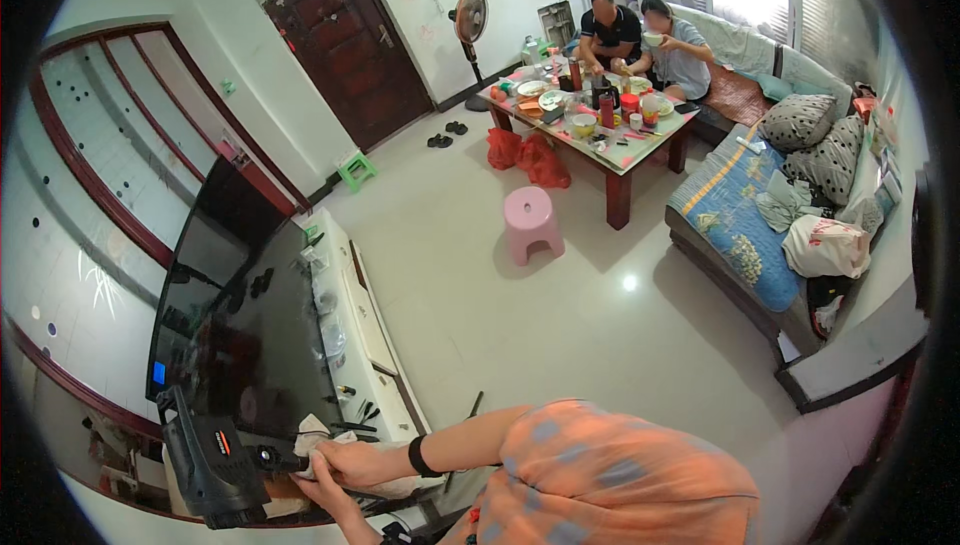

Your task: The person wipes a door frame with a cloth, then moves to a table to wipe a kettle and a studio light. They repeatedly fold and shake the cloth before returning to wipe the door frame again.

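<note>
At the lower left, a bulky black device (217,455) with an orange mark stands or hangs before me; its exact kind is unclear. A short black neck with a round knob (265,458) runs from it to my hands. My right hand (358,464), with a black band on its forearm, is closed on a crumpled white cloth (311,431) at the neck's end. My left hand (328,491) is wrapped around the same cloth from below, touching the right. Their fingers hide the neck's tip. Behind the device rises a large dark television (255,350).
A white TV cabinet (367,320) bears several small tools (367,410) and clear plastic. A pink stool (529,222) stands on the tiled floor. Further off, two people sit at a laden table (622,158); red bags (536,158) lie beside it. A sofa (739,245) is at right.
</note>
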A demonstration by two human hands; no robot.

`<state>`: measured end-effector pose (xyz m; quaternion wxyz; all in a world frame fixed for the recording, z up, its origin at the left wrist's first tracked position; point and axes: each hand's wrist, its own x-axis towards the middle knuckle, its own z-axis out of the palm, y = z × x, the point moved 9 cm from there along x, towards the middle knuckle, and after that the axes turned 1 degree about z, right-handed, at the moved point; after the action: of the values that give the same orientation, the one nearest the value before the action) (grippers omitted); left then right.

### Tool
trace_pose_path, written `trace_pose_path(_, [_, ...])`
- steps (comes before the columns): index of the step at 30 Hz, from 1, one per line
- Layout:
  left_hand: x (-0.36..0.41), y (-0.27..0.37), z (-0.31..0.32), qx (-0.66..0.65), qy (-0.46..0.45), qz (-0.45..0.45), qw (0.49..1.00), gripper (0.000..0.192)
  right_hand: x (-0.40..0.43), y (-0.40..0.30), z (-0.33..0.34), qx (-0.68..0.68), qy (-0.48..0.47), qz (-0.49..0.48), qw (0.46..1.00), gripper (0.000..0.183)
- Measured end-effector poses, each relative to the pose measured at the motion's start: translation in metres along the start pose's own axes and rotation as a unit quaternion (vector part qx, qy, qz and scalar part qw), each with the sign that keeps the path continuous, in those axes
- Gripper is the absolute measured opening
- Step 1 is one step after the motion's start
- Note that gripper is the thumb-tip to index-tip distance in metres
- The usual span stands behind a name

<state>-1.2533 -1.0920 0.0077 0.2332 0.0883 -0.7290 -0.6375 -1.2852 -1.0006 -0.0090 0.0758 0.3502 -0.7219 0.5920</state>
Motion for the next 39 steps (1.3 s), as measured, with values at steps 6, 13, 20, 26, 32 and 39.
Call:
trace_pose_path(6, [0.009, -0.045, -0.006, -0.011, -0.054, 0.022, 0.998, 0.058, 0.000, 0.012, 0.014, -0.090, -0.033, -0.008, 0.995, 0.042])
trace_pose_path(13, [0.016, -0.072, -0.009, -0.017, -0.083, 0.083, 0.993, 0.051, -0.006, 0.035, 0.028, -0.127, -0.061, 0.041, 0.989, 0.051])
trace_pose_path(20, [0.009, -0.091, -0.004, 0.042, -0.142, 0.029, 0.989, 0.060, -0.024, 0.071, 0.048, -0.086, -0.107, 0.127, 0.982, 0.051])
trace_pose_path(26, [0.018, -0.056, -0.017, 0.109, -0.179, -0.065, 0.976, 0.050, -0.008, 0.061, 0.051, -0.123, -0.136, 0.152, 0.971, 0.048])
trace_pose_path(32, [0.016, 0.014, -0.025, 0.017, -0.084, 0.008, 0.996, 0.052, 0.029, -0.022, 0.011, -0.072, -0.018, 0.024, 0.997, 0.053])
trace_pose_path(39, [0.004, -0.038, -0.012, 0.135, -0.114, 0.011, 0.984, 0.053, -0.005, 0.032, 0.025, -0.095, -0.084, 0.112, 0.986, 0.040])
